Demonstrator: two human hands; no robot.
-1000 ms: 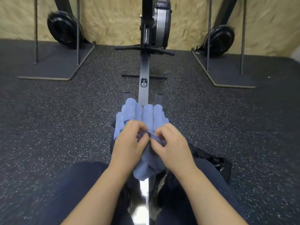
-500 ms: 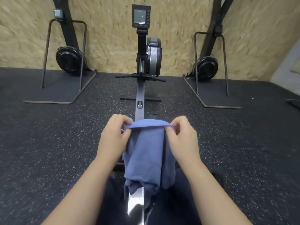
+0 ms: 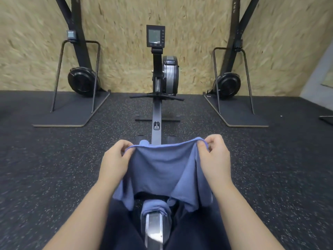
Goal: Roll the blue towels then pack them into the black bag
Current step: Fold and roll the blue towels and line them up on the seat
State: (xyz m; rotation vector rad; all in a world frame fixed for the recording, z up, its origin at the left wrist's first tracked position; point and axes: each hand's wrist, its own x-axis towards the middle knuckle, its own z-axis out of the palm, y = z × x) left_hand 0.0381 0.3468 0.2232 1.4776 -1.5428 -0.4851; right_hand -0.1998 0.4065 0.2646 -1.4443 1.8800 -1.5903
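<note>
Your left hand (image 3: 115, 164) and right hand (image 3: 215, 157) each pinch a top corner of the blue towel (image 3: 162, 170), which hangs spread between your fingers above the rowing machine rail (image 3: 156, 123). No writing is legible.

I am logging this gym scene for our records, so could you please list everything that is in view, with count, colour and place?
Held towel: one, blue, spread open between both hands, hanging over the rail.
Other towels: at least two bits of blue cloth, one peeking above the held edge, one on the rail below it; number unclear.
Rowing machine: one, black and grey, centre, its rail running toward the person.
Monitor: one, black, atop the rower's post.
Upright machines: two, black, left and right by the wall, each on a flat base.
Floor: dark speckled rubber.
Wall: tan chipboard.
Black bag: not visible.
Left hand: pinches the towel's left corner.
Right hand: pinches the right corner.
Legs: dark trousers, astride the rail.
</note>
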